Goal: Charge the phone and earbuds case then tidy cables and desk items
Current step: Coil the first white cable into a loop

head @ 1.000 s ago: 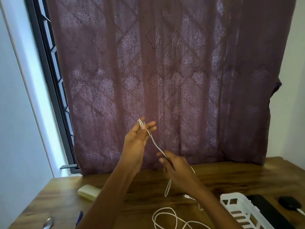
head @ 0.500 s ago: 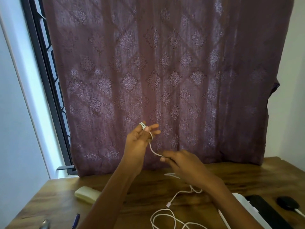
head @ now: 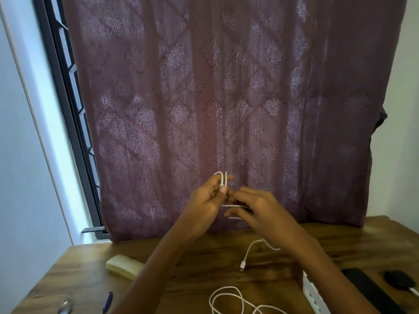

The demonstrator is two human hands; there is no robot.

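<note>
— Where was the white cable [head: 223, 179]?

— Up above the desk [head: 204, 257], in front of the curtain [head: 226, 98]. The left hand [head: 201, 201] had a loop of it wound over its fingers, with the thumb pressed on the strands. The right hand [head: 260, 210], just beside it, pinched a strand running between the two.

— And the rest of it?

— It dropped from under the right hand toward the desk's middle, ending in its plug [head: 242, 266]. I couldn't tell whether the plug hung or rested there. More loops [head: 226, 300] of white lead lay at the near edge, and I couldn't tell if they were the same cable.

— The phone?

— The black phone [head: 367, 288] lay flat toward the right edge. A black rounded case [head: 398, 279] sat nearer that edge, with a white lead at its near side. A white slotted basket [head: 314, 295] sat just left of the phone, half hidden by the forearm. A pale cream block [head: 124, 267] lay toward the left edge. At the near-left corner were a pen [head: 107, 301] and a shiny metal thing [head: 65, 309].
</note>
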